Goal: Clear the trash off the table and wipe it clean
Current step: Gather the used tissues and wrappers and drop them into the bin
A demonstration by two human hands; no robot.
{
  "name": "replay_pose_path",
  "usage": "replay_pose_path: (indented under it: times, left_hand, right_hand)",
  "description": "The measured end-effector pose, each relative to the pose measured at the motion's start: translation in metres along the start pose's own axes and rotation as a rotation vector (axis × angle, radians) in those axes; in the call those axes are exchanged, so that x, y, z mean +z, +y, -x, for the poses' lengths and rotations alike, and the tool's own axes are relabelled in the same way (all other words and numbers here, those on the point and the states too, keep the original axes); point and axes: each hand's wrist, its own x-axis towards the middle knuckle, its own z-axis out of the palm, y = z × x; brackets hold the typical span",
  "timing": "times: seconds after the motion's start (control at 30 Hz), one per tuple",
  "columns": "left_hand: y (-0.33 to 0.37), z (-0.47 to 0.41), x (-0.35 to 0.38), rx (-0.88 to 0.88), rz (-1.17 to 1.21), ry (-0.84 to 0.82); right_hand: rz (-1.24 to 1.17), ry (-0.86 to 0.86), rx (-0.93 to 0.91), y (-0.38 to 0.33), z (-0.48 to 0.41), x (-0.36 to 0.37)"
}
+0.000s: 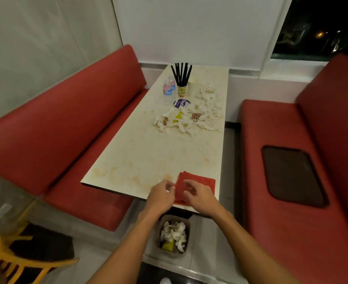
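Note:
A folded red cloth lies at the near edge of the stained cream table. My left hand and my right hand hover over the cloth's near side, fingers loosely curled and holding nothing. Crumpled white napkins and a yellow wrapper are piled on the table's far half. A round white and blue lid lies by the pile. On the floor below the table's near edge stands a bin that holds napkins and a yellow scrap.
A cup of black straws and two small water bottles stand at the table's far left. Red benches flank both sides; a dark tray lies on the right seat. A yellow chair is at the lower left.

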Motion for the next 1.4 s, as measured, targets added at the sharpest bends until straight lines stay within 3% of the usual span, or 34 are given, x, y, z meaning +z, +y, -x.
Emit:
replay_pose_path:
  times: [0.5,0.83,1.13,1.27,1.4]
  left_hand:
    - [0.054,-0.119,-0.042,0.19,0.077,-0.041]
    - [0.07,-0.193,-0.024,0.168,0.157,-0.037]
    - [0.073,-0.303,0.005,0.061,0.135,0.044]
    - [0.069,-0.35,0.023,0.059,0.077,0.091]
    - [0.064,-0.376,0.035,0.148,-0.145,0.217]
  right_hand:
    - [-0.015,0.235,0.065,-0.03,-0.092,-0.057]
    - [0.045,0.215,0.053,-0.02,-0.173,-0.079]
    - [0.228,0.111,0.031,0.024,-0.328,-0.094]
    - [0.362,0.038,-0.007,0.041,-0.374,-0.088]
    - [0.331,0.103,-0.07,0.062,-0.383,-0.077]
